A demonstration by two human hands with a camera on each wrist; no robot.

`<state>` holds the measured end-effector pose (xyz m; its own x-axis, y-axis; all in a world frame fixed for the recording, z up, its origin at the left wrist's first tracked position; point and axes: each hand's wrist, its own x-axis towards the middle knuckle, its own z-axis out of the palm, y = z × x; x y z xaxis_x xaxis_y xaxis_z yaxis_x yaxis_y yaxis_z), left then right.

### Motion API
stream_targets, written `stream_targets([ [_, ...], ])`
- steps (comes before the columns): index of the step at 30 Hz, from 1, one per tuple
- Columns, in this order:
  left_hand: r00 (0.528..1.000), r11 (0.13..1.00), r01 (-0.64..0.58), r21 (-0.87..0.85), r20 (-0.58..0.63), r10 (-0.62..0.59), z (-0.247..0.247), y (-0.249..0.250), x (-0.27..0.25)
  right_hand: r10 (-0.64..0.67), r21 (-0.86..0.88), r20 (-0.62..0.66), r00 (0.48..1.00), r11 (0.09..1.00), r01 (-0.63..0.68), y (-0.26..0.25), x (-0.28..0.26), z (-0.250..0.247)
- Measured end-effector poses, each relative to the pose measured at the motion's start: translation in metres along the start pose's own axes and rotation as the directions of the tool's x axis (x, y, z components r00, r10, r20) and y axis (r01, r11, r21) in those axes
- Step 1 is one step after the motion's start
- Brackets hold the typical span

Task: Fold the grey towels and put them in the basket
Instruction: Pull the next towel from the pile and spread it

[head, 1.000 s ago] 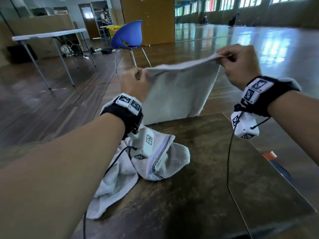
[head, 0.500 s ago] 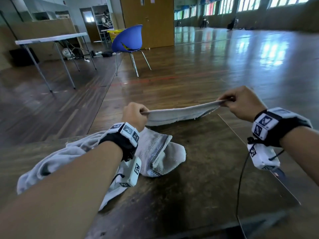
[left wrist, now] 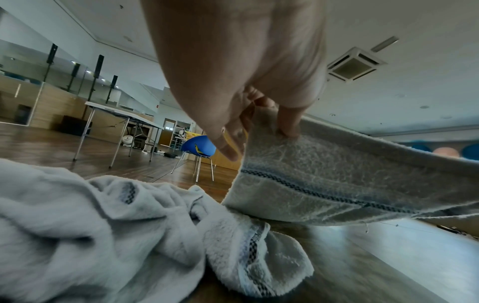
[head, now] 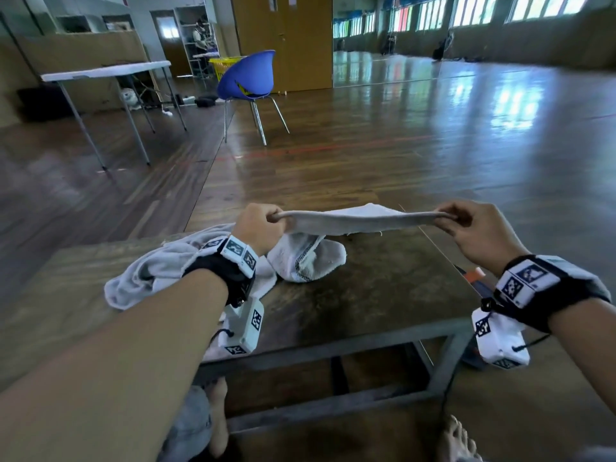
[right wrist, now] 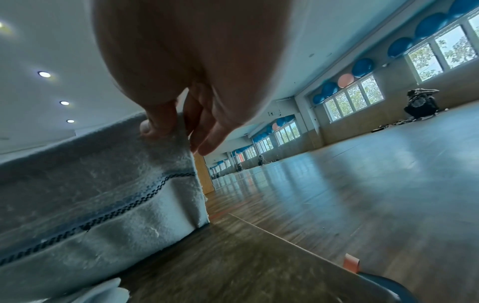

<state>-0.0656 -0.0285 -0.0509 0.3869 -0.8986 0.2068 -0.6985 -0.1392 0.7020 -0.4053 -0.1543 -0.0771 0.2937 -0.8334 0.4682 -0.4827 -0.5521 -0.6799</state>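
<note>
head view, towel (head: 353, 219) edge pinched taut

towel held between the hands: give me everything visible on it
The held towel is pale grey terry with a dark checkered stripe near one edge and a few loose threads. The left hand and right hand pinch its ends, stretching it level just above the wooden table; its lower edge hangs near the tabletop.

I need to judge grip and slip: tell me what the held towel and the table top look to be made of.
Held towel: looks like grey terry cloth, fuzzy looped pile, a dark checked woven band near the hem; fibre unclear.
Table top: seems dark wood or wood-look board, worn and mottled with a dull sheen, on a grey frame that may be metal.
</note>
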Motion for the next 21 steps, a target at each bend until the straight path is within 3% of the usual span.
stream_targets([
  [5,0.999,1.0,-0.019,-0.011,0.049,0.019,-0.019,0.002,-0.05,-0.041,0.056,0.067,0.997,0.998,0.038,-0.024,-0.042,-0.026],
  [11,0.961,0.992,-0.088,0.089,0.27,0.061,-0.044,0.003,-0.097,-0.016,0.041,0.242,0.97,0.999,0.006,-0.058,-0.078,-0.061],
  [14,0.898,0.997,0.067,-0.047,0.439,-0.039,-0.055,0.012,-0.114,0.053,-0.004,0.402,0.914,0.998,-0.056,-0.071,-0.09,-0.078],
  [17,0.796,0.965,0.216,-0.152,0.6,-0.083,-0.063,0.018,-0.126,0.142,-0.021,0.569,0.81,0.987,-0.159,-0.075,-0.095,-0.092],
  [19,0.729,0.961,0.225,-0.162,0.683,-0.055,-0.065,0.021,-0.13,0.178,-0.024,0.655,0.735,0.976,-0.214,-0.074,-0.096,-0.096],
  [21,0.713,0.968,0.197,-0.155,0.7,-0.033,-0.063,0.021,-0.127,0.191,-0.013,0.66,0.727,0.97,-0.244,-0.067,-0.095,-0.091],
])
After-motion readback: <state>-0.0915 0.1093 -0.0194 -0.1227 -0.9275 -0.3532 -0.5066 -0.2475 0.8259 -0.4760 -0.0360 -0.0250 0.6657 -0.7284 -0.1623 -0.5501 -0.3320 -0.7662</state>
